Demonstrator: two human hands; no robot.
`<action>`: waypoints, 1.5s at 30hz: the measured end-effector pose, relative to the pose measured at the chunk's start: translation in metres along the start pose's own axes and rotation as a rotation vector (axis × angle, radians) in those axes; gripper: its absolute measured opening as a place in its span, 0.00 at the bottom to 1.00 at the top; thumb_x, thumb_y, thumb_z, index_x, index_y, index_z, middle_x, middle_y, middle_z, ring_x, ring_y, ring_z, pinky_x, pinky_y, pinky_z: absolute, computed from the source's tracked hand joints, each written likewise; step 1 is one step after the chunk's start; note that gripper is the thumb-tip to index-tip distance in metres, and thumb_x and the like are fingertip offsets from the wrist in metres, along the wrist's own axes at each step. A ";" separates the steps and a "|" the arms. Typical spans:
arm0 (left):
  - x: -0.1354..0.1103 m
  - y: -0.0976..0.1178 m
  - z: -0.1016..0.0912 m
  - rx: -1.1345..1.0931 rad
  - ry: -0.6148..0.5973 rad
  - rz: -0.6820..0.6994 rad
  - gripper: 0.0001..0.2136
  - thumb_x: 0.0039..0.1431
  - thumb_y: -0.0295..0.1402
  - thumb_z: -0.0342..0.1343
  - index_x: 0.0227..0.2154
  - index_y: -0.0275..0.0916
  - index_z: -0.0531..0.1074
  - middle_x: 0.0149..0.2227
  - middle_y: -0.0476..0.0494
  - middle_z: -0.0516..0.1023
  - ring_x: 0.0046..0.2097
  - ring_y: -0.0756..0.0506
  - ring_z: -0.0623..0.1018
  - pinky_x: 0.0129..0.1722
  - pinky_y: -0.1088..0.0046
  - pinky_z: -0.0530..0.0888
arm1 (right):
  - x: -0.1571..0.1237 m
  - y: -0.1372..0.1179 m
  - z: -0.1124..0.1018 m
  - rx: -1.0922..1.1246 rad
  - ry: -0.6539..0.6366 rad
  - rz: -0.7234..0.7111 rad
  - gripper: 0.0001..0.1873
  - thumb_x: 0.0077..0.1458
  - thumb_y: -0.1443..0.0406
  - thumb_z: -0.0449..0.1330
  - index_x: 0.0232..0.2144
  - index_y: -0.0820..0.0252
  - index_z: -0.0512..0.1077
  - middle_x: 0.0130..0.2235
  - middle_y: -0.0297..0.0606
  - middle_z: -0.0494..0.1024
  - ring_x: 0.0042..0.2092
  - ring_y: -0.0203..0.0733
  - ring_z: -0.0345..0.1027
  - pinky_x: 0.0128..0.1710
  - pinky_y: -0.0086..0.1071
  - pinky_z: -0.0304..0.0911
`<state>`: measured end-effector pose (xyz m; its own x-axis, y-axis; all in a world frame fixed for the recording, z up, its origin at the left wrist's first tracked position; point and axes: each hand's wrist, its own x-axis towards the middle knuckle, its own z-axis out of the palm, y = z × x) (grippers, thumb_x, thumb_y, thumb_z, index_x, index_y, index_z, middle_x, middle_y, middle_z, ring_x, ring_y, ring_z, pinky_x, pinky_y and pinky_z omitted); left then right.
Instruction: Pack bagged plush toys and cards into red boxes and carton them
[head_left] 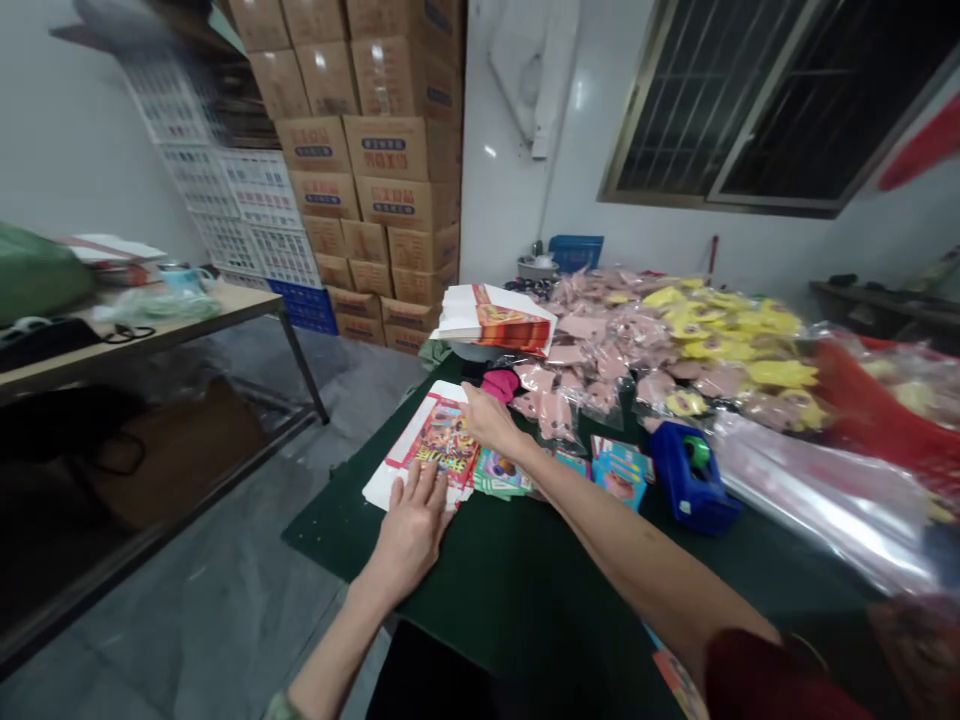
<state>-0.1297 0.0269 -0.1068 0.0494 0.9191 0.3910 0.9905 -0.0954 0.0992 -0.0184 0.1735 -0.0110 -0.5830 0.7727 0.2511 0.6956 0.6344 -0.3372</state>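
A flat printed carton (442,445), red and yellow with white flaps, lies on the green table in front of me. My left hand (412,520) rests on its near end, fingers spread flat against the print. At the carton's far right corner is my right hand (487,420), its fingers curled together on the edge; the fingertips are partly hidden. Just right of the carton, partly under my right arm, lie green printed cards (501,475). Beyond my right hand sits a stack of similar white and red cartons (499,315), next to a bright pink item (500,384).
Bagged pink pieces (551,400) and yellow pieces (720,320) are heaped at the back right. Right of my forearm are blue cards (621,470), a blue tape dispenser (691,480), clear plastic bags (817,490) and a red basket (877,410). Brown boxes (390,150) stand stacked behind.
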 end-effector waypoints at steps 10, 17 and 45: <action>-0.006 0.006 -0.005 -0.080 0.195 0.000 0.18 0.59 0.33 0.50 0.52 0.36 0.65 0.57 0.32 0.67 0.60 0.33 0.64 0.53 0.49 0.67 | 0.062 -0.031 0.021 -0.066 0.013 0.028 0.14 0.56 0.59 0.53 0.36 0.64 0.70 0.41 0.50 0.75 0.44 0.49 0.68 0.40 0.36 0.58; -0.008 0.004 -0.069 -0.027 0.771 -0.297 0.32 0.54 0.35 0.56 0.60 0.34 0.52 0.58 0.24 0.62 0.60 0.29 0.62 0.53 0.49 0.62 | 0.026 -0.079 -0.067 0.150 0.100 -0.201 0.12 0.54 0.56 0.56 0.27 0.58 0.64 0.29 0.32 0.72 0.31 0.35 0.64 0.30 0.28 0.51; -0.002 0.117 -0.066 -1.069 0.384 -0.275 0.15 0.43 0.38 0.65 0.34 0.37 0.75 0.28 0.48 0.79 0.28 0.49 0.76 0.32 0.74 0.75 | -0.205 0.007 -0.088 0.654 0.814 0.112 0.14 0.50 0.65 0.61 0.37 0.56 0.60 0.43 0.42 0.70 0.42 0.42 0.70 0.36 0.36 0.68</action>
<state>-0.0220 -0.0108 -0.0358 -0.3735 0.8004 0.4690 0.3401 -0.3522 0.8719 0.1433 0.0213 0.0148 0.0981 0.7615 0.6407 0.2240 0.6104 -0.7598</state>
